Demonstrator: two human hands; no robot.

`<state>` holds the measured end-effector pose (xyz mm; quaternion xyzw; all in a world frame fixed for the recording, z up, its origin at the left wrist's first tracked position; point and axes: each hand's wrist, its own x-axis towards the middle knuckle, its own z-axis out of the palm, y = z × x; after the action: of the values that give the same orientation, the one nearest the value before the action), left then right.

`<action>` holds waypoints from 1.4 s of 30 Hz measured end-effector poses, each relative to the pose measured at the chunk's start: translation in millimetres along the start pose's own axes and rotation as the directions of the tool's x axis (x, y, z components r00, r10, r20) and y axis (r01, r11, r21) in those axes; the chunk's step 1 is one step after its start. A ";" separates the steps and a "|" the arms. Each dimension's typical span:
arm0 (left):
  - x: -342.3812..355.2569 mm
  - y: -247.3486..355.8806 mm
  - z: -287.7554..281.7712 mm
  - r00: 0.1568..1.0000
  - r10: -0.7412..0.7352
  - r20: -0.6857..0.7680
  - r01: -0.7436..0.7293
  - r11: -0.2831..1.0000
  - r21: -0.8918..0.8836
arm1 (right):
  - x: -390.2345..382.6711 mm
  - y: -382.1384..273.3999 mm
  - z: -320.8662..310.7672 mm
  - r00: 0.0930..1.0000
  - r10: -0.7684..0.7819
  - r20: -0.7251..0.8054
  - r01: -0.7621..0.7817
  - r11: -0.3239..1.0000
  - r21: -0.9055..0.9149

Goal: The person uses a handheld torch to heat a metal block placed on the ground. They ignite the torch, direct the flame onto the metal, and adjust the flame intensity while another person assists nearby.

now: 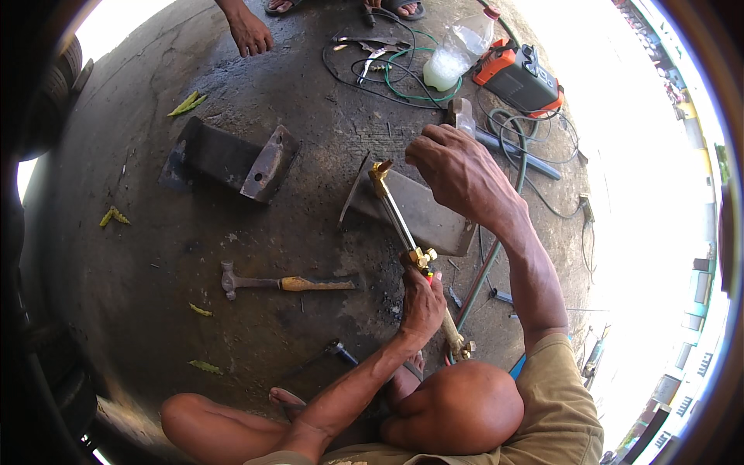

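My left hand [420, 306] grips the handle of a cutting torch [397, 217] with brass valves and a brass tip that points up and away from me. My right hand [453, 167] is raised just right of the tip, fingers curled; whatever they may hold is hidden. Beneath both lies a flanged steel beam piece [426, 225]. A second dark flanged steel piece [225, 159] rests to the left, and a ball-peen hammer [302, 284] lies below it.
Another person's hand [252, 31] hangs at top left, with sandalled feet nearby. Behind are pliers [370, 62], cables, a plastic bottle [453, 54], an orange-black machine [519, 81] and a sledgehammer [461, 116]. Hoses [488, 271] run along the right; tyres [50, 101] stand far left.
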<state>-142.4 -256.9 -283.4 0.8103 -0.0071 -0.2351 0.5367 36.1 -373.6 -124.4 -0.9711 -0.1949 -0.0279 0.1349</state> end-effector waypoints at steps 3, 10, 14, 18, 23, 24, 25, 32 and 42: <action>0.4 -3.1 1.4 1.000 0.008 -0.010 -0.008 1.000 0.005 | -0.5 -2.7 -0.9 1.000 -0.005 -0.002 0.005 1.000 0.016; 0.3 -1.5 -1.0 1.000 -0.001 0.018 0.001 1.000 0.004 | -0.4 0.0 2.8 1.000 0.001 0.001 -0.001 1.000 0.009; 0.3 0.7 -2.2 1.000 -0.007 0.028 0.007 1.000 -0.027 | 0.3 0.4 2.3 1.000 0.019 0.016 -0.019 1.000 0.009; 0.2 -1.0 -1.9 1.000 -0.006 0.025 0.006 1.000 -0.029 | 1.0 5.7 6.9 0.999 0.013 -0.029 -0.012 0.999 0.042; 0.8 -3.1 -0.4 1.000 0.006 0.014 -0.006 1.000 -0.019 | 9.1 13.4 8.6 0.994 0.111 -0.003 -0.110 0.985 0.134; 0.5 -2.2 -0.8 1.000 -0.002 0.024 0.002 1.000 -0.020 | 9.4 15.6 8.9 0.994 0.105 -0.003 -0.104 0.985 0.138; 0.3 -1.0 -1.2 0.999 -0.009 0.034 0.010 1.000 -0.021 | 9.2 18.1 9.2 0.995 0.100 -0.004 -0.098 0.985 0.142; 0.7 1.0 -4.9 0.997 -0.036 0.065 0.037 0.999 -0.008 | 13.9 3.7 2.7 1.000 0.012 0.004 -0.013 0.992 0.125; -7.2 0.2 -2.6 0.999 -0.039 0.020 0.040 0.999 -0.025 | 11.3 -1.7 18.4 0.996 -0.088 -0.024 0.088 0.996 0.009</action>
<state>-147.7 -252.9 -279.7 0.8011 0.0068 -0.2534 0.5422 45.9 -362.9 -140.5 -0.9605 -0.2359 -0.0443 0.1409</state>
